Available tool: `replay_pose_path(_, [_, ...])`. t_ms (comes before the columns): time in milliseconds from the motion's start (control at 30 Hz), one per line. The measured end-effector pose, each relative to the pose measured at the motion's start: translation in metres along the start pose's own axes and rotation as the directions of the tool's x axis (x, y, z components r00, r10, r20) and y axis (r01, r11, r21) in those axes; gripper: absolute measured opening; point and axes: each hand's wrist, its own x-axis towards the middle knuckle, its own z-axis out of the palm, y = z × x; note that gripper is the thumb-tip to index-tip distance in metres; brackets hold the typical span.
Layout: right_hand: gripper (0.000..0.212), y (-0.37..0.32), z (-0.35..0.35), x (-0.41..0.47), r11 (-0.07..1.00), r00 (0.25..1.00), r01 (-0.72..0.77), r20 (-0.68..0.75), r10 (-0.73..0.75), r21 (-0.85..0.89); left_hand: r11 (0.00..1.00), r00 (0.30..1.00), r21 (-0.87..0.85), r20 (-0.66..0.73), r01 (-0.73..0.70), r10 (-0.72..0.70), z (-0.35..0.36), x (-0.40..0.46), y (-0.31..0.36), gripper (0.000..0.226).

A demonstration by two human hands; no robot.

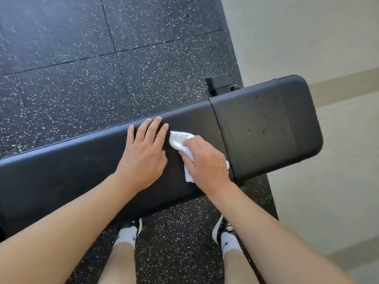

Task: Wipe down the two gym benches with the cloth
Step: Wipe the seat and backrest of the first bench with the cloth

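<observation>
A black padded gym bench [262, 128] runs across the view from lower left to upper right, in two pad sections split by a seam. My left hand [145, 152] rests flat on the longer pad, fingers straight and spread. Just to its right, my right hand [205, 162] presses a crumpled white cloth [180, 141] onto the pad close to the seam, fingers curled over it. Part of the cloth is hidden under that hand. Only one bench is in view.
Black rubber floor tiles [82, 58] with white speckles lie beyond and under the bench. A black metal bench foot [218, 84] sticks out behind the short pad. A pale wall [328, 37] rises at the right. My two feet in dark shoes stand below the bench.
</observation>
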Motion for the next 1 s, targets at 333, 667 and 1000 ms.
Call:
replay_pose_path(333, [0.018,0.114,-0.044,-0.067,0.976,0.971,-0.183,-0.132,0.198,0.117,0.998,0.997,-0.05,-0.057,0.044,-0.047,0.003,0.112,0.08,0.067])
replay_pose_path(667, [0.012,0.096,-0.01,-0.001,0.975,0.929,-0.22,-0.296,0.221,0.039,0.996,0.98,-0.086,-0.193,0.024,-0.04,0.02,0.131,0.075,0.062])
replay_pose_path(1000, [0.022,0.085,-0.006,0.129,0.981,0.926,-0.169,-0.325,0.192,0.096,0.999,0.963,-0.054,-0.268,0.007,-0.021,0.024,0.135,0.074,0.033])
